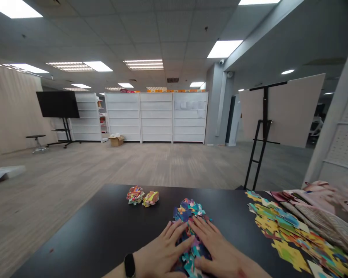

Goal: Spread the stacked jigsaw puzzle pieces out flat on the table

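Observation:
A heap of blue, teal and purple jigsaw puzzle pieces (186, 210) lies on the black table in front of me, stretching down toward the near edge. My left hand (169, 247) rests on its left side, fingers stretched forward and thumb out across the pieces. On the heap's right side lies my right hand (210, 247), its fingers extended and its thumb pointing inward. Both palms face down, and the hands cover part of the heap. Neither hand grips a piece that I can see. A dark watch (130, 265) sits on my left wrist.
Two small stacks of red and yellow puzzle pieces (135, 195) sit near the far edge of the black table (87, 231). Many yellow-green puzzle pieces (288, 251) spread along the right, beside crumpled pink fabric (327, 208). Beyond stands a black easel (259, 154) with a board.

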The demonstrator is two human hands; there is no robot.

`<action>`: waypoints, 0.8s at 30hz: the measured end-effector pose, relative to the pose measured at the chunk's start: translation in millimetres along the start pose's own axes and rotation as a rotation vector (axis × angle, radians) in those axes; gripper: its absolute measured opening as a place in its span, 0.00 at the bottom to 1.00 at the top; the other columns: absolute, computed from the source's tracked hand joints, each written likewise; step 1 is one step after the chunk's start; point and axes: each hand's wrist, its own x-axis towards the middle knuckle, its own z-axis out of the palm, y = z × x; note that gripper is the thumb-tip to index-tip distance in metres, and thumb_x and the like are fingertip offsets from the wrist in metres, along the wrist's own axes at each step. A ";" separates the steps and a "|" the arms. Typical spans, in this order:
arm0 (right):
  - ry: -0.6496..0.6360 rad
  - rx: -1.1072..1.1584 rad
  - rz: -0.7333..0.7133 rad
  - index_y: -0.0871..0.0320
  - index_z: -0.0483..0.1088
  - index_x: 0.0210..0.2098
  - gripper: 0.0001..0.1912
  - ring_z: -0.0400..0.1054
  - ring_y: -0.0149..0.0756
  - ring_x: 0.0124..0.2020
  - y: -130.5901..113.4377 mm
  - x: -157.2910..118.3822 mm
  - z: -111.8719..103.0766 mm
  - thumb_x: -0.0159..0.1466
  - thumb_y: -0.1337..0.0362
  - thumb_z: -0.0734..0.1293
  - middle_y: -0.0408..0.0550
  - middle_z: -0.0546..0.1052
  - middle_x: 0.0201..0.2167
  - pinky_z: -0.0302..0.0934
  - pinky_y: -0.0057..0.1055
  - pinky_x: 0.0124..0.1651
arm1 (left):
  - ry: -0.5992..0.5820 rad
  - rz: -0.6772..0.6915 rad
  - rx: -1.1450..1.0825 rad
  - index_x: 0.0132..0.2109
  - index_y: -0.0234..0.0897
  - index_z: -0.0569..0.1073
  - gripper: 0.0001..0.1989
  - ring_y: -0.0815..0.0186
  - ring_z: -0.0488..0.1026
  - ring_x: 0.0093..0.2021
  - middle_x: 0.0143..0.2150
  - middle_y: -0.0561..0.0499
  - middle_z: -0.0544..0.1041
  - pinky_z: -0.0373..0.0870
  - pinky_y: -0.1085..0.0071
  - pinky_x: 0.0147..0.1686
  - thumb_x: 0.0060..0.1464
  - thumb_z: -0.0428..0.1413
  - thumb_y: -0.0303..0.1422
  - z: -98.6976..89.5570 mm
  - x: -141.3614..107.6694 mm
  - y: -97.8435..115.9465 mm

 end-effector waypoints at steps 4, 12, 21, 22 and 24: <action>0.035 -0.026 0.077 0.54 0.44 0.73 0.53 0.34 0.57 0.75 1.4 -30.3 2.7 0.61 0.34 0.65 0.54 0.42 0.74 0.31 0.59 0.74 | 0.054 0.164 0.012 0.74 0.48 0.47 0.46 0.41 0.38 0.75 0.77 0.42 0.35 0.43 0.43 0.71 0.59 0.52 0.62 -5.3 28.9 -7.7; 0.220 -0.111 0.172 0.47 0.45 0.73 0.42 0.39 0.56 0.74 44.6 -37.8 19.0 0.67 0.41 0.63 0.50 0.44 0.74 0.40 0.59 0.72 | 0.144 0.017 0.102 0.71 0.50 0.58 0.30 0.40 0.43 0.74 0.75 0.46 0.52 0.39 0.33 0.68 0.68 0.44 0.54 -13.4 73.6 -44.3; 0.195 -0.176 0.139 0.42 0.47 0.72 0.42 0.36 0.61 0.74 33.6 -7.2 18.6 0.65 0.39 0.63 0.49 0.44 0.74 0.34 0.66 0.71 | 0.081 -0.084 -0.089 0.72 0.49 0.56 0.34 0.40 0.46 0.73 0.74 0.45 0.55 0.45 0.36 0.68 0.65 0.48 0.56 -13.9 18.9 -36.2; 0.195 -0.173 0.177 0.44 0.48 0.72 0.41 0.36 0.59 0.74 31.5 -2.0 11.9 0.66 0.38 0.61 0.50 0.44 0.74 0.33 0.64 0.71 | 0.075 -0.091 -0.094 0.72 0.50 0.55 0.36 0.39 0.46 0.73 0.74 0.45 0.54 0.46 0.36 0.68 0.64 0.49 0.57 -12.8 11.5 -32.0; 0.187 -0.162 0.212 0.47 0.51 0.72 0.39 0.36 0.57 0.74 28.1 11.4 0.2 0.68 0.38 0.59 0.52 0.46 0.74 0.32 0.61 0.72 | 0.055 -0.086 -0.087 0.74 0.50 0.49 0.39 0.39 0.45 0.73 0.75 0.43 0.51 0.45 0.37 0.69 0.64 0.50 0.57 -7.3 1.1 -24.3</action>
